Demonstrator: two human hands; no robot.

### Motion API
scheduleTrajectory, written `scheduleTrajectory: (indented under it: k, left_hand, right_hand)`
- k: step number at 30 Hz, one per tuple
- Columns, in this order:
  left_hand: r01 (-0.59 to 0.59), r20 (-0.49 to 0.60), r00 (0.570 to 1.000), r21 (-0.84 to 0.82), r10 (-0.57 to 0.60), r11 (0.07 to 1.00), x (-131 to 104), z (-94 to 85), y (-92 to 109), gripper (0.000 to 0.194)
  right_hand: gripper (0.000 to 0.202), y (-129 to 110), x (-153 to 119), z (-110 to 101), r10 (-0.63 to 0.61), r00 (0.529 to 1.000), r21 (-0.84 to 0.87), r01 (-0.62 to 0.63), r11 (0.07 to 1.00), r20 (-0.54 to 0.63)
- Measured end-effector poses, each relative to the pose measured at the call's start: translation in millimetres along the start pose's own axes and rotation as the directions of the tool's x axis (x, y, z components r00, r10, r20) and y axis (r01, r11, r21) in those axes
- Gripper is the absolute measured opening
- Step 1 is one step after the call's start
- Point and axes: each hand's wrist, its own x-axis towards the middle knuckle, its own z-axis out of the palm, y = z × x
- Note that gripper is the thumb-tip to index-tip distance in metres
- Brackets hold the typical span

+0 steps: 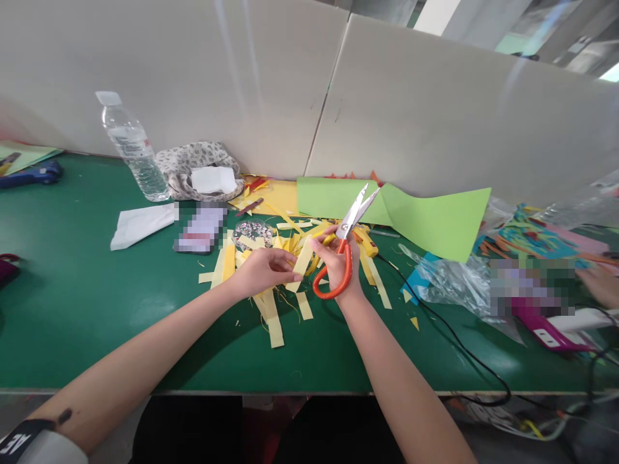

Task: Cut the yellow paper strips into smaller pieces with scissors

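Note:
Between my two hands is a short pale yellow paper strip (pixel 303 263). My left hand (pixel 265 269) pinches its lower end with thumb and fingertips. With its thumb and fingers my right hand (pixel 341 264) grips the strip's upper end, and it also carries scissors (pixel 345 248) with orange handles. Their blades are parted and point up and away. Beneath both hands lies a heap of cut yellow paper strips (pixel 275 322). A round clear dish of sequins (pixel 252 234) sits just beyond my left hand. A yellow tool (pixel 366 242) with a black cord lies behind my right hand.
At the back left stand a water bottle (pixel 138 154) and a patterned cloth pouch (pixel 198 164). A phone (pixel 202 229) and a white tissue (pixel 142 225) lie in front. Green paper (pixel 430 219) leans at the back. A plastic bag (pixel 459 287) and another person's hand (pixel 599 283) are at right.

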Motion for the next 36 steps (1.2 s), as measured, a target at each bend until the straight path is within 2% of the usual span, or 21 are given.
scheduleTrajectory:
  k: [6,18,30,36]
  left_hand:
    - [-0.007,-0.027,1.0,0.021,0.008,1.0,2.1,-0.9,-3.6,0.032]
    - [0.003,-0.003,1.0,0.013,-0.003,1.0,0.6,-0.7,1.8,0.023]
    - [0.021,0.001,1.0,-0.027,-0.021,0.999,0.7,-0.5,2.2,0.027]
    - [0.017,0.021,1.0,-0.039,-0.016,0.999,0.5,-0.7,1.3,0.027]
  right_hand:
    - [0.028,-0.8,-0.1,0.3,0.01,0.999,0.005,-0.009,1.0,-0.031]
    - [0.029,0.0,0.2,0.4,0.0,0.999,0.004,0.0,1.0,-0.043]
    - [0.028,2.6,0.6,-0.3,-0.02,1.0,0.003,0.02,1.0,-0.023]
    - [0.03,0.1,0.5,0.8,0.001,0.998,0.022,0.0,1.0,-0.058]
